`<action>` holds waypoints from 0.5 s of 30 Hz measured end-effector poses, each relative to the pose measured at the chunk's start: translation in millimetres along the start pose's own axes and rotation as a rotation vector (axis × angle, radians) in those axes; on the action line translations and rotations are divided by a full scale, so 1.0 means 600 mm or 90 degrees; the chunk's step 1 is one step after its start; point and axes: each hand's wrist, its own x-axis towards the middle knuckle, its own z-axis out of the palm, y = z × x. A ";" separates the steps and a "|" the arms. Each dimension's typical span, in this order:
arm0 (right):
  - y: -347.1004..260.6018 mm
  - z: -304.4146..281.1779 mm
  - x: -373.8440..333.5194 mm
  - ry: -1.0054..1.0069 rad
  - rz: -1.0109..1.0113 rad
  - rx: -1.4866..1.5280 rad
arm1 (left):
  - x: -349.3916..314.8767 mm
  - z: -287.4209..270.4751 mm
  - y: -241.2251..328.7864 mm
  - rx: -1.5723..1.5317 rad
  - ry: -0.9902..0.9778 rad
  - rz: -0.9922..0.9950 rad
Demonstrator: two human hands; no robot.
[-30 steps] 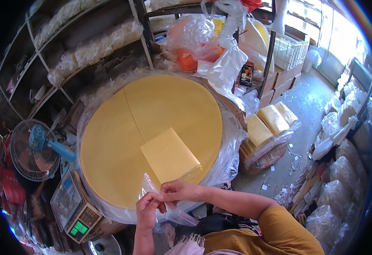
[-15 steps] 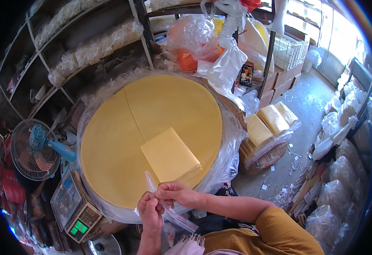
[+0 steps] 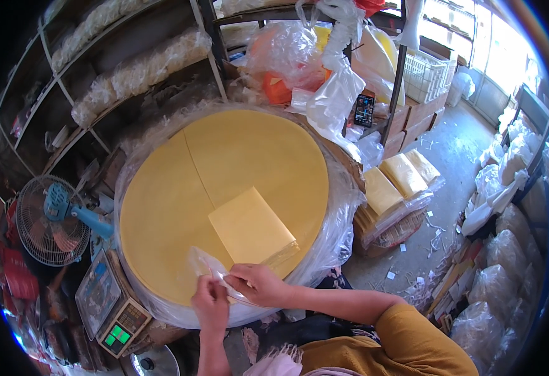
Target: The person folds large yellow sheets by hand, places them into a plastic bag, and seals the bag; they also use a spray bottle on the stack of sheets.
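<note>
Between my two hands, over the near edge of the round yellow sheet stack (image 3: 161, 188), is a clear zip-seal plastic bag (image 3: 201, 262). My left hand (image 3: 211, 301) pinches one side of the bag's edge. My right hand (image 3: 257, 284) grips the other side, fingers curled close to the left ones. The film spreads away from me, slightly bent. Just beyond my right hand, a neat stack of folded yellow paper (image 3: 252, 227) lies on the round sheets.
A digital scale (image 3: 121, 326) and a blue fan (image 3: 55, 213) stand at left. Bagged yellow paper packs (image 3: 387, 188) sit on a stool at right. Shelves (image 3: 99, 75) of plastic-wrapped goods rise behind; paper scraps (image 3: 434, 244) litter the floor. A phone (image 3: 363, 111) leans at the back.
The bag has turned from hanging narrow and edge-on to lying spread outward over the yellow sheets. My left hand has shifted slightly and rotated. The paper stack has stayed put.
</note>
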 end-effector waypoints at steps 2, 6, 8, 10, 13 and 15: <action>0.003 -0.001 -0.001 0.129 -0.070 -0.087 | 0.002 -0.001 -0.010 0.118 0.102 0.051; 0.006 0.003 -0.003 0.141 -0.060 -0.136 | -0.010 0.039 0.036 0.148 0.075 0.046; 0.028 0.007 -0.001 0.151 -0.105 -0.105 | -0.013 0.055 0.018 0.179 0.080 0.122; 0.048 -0.013 0.000 0.189 -0.068 -0.125 | 0.004 0.036 0.007 0.188 0.142 0.116; 0.044 -0.059 -0.005 0.171 0.181 -0.254 | 0.017 0.022 0.011 0.243 0.228 0.126; 0.001 -0.073 -0.002 0.217 0.003 -0.320 | 0.024 0.024 0.025 0.294 0.248 0.147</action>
